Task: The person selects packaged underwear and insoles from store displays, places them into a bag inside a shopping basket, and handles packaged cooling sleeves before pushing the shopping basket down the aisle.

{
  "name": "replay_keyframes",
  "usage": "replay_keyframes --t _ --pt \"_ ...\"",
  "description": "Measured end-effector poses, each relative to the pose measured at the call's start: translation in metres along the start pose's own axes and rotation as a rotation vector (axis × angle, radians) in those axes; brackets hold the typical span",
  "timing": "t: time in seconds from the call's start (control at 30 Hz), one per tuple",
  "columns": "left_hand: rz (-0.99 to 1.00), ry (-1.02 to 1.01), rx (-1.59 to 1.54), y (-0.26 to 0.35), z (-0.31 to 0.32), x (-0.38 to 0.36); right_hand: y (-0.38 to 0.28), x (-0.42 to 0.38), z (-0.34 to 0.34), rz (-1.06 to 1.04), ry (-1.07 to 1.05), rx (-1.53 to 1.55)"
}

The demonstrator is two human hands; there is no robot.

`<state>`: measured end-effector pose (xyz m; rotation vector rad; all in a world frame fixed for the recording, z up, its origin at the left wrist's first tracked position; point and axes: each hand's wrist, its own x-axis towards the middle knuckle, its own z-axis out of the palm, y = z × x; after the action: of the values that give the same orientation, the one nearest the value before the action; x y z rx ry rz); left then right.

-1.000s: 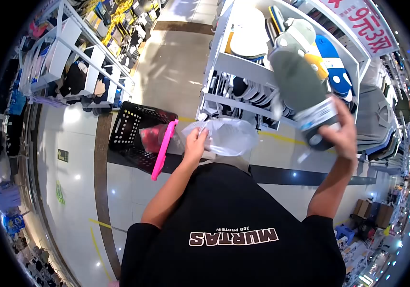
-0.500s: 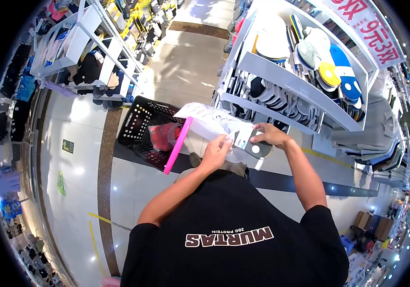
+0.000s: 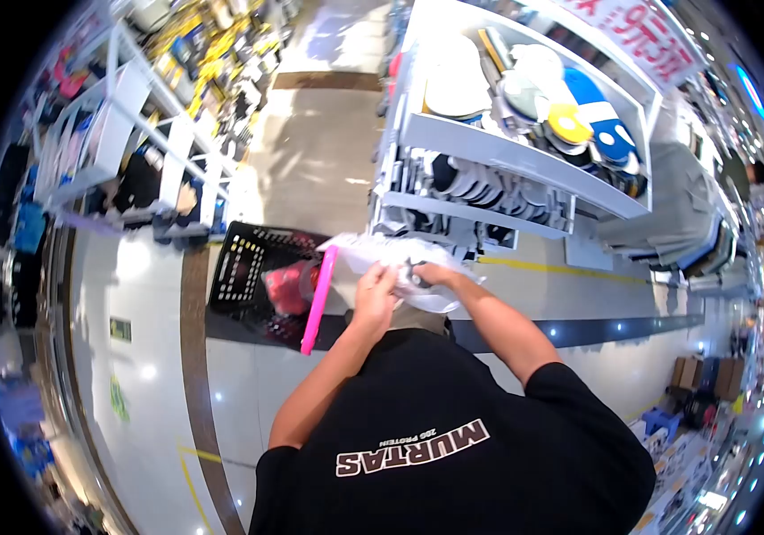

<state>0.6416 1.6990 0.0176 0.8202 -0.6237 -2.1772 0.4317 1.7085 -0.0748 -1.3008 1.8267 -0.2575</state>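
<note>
My left grip (image 3: pixel 375 299) is pinched closed on the near edge of the clear plastic bag (image 3: pixel 400 250), which hangs in front of my waist. My right grip (image 3: pixel 438 275) is at the right part of the bag, with its fingers bent down against the plastic; something dark shows at the fingertips, but I cannot tell what it is or how tightly they are closed on it.

Just left of the bag is a black basket (image 3: pixel 237 254), its pink handle (image 3: pixel 319 303) on the side toward the bag and a red package (image 3: pixel 288 288) inside. Beyond the bag and to its right stands a white rack (image 3: pixel 498 145); its top tray holds a blue piece with a white band (image 3: pixel 581 85) and a yellow piece (image 3: pixel 569 123). My black shirt (image 3: pixel 471 392) lies on the near side of the bag.
</note>
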Motion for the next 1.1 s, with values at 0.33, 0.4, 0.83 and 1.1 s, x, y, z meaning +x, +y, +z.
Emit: replay_keyframes --t 0.33,0.4,0.83,1.1 --pt "-0.169 0.097 0.019 -0.019 -0.013 0.015 -0.031 -0.068 -0.014 -0.222 -0.057 -0.262" --pt "-0.191 0.086 0.082 -0.031 -0.021 0.019 -0.088 -0.103 -0.087 -0.296 -0.319 -0.059" --pt "-0.187 0.106 0.217 -0.024 -0.027 0.009 -0.180 -0.067 -0.347 -0.116 1.003 -0.210" --pt "-0.185 0.136 0.158 -0.024 -0.030 0.011 -0.147 -0.027 -0.368 -0.501 0.775 0.214"
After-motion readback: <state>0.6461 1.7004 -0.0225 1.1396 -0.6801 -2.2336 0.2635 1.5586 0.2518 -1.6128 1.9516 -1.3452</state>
